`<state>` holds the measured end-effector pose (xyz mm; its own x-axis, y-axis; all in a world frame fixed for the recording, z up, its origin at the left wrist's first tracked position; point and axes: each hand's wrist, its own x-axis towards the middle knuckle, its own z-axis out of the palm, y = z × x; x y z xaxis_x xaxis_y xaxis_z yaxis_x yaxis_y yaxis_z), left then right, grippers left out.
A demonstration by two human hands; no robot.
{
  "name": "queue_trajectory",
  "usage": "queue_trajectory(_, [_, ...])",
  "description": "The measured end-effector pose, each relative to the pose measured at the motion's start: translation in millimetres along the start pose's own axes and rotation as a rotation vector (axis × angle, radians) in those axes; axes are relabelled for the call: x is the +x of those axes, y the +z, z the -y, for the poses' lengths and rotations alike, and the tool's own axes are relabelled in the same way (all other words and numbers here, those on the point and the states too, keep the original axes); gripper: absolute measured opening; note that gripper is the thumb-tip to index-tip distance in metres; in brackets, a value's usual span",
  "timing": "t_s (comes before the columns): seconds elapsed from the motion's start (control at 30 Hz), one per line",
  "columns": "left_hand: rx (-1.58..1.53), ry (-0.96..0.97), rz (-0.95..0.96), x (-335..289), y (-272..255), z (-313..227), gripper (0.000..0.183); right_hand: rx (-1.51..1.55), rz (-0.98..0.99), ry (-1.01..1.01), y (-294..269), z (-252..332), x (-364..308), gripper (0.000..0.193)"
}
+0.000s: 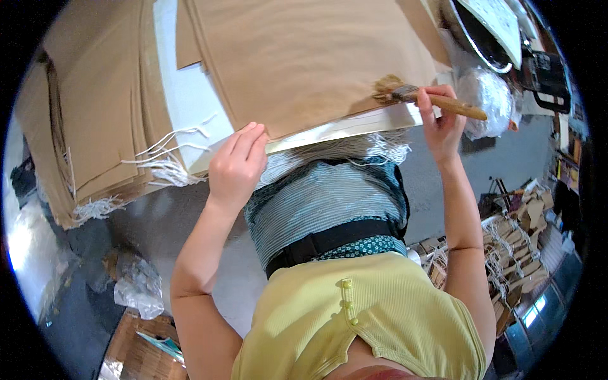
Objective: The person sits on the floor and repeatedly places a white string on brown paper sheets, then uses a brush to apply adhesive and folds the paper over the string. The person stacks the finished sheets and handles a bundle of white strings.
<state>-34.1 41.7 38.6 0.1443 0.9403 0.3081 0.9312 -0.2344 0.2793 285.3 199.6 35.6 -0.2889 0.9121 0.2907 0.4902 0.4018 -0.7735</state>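
Observation:
My right hand (443, 123) grips the wooden handle of a paintbrush (465, 107). Its brown bristles lie on or just above the near right part of a large brown paper sheet (310, 63). At that sheet's near left corner is my left hand (237, 164), its fingers pressed together on the paper edge; the thumb is hidden. A pale strip (342, 128) runs along the sheet's near edge. White strings (386, 149) hang in a fringe below it, in front of my waist.
Stacked brown paper (101, 107) with white string ends (171, 168) lies at left. A round container (475, 31) and a clear plastic-wrapped bundle (484, 101) stand at the right. Bundled brown pieces with white cords (516, 247) sit lower right, and a cardboard box (136, 348) lower left.

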Motion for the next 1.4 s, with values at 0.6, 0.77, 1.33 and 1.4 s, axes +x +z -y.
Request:
queue_trajectory(0.6, [-0.209,-0.659,0.096,-85,26,-32,0.016,-0.726,0.070,-0.237,-110,-22,5,0.034])
queue_trajectory(0.77, [-0.436,-0.629,0.143,-80,28,-34,0.013,-0.420,0.270,-0.333,-5,35,-12,0.034])
queue_trajectory(1.33, [-0.828,-0.747,-0.405,-61,-110,33,0.004,0.261,0.485,0.412,-61,31,-25,0.024])
queue_trajectory(1.4, [-0.847,-0.767,-0.439,-57,-108,34,0.009,0.169,0.390,0.314,-77,28,-13,0.023])
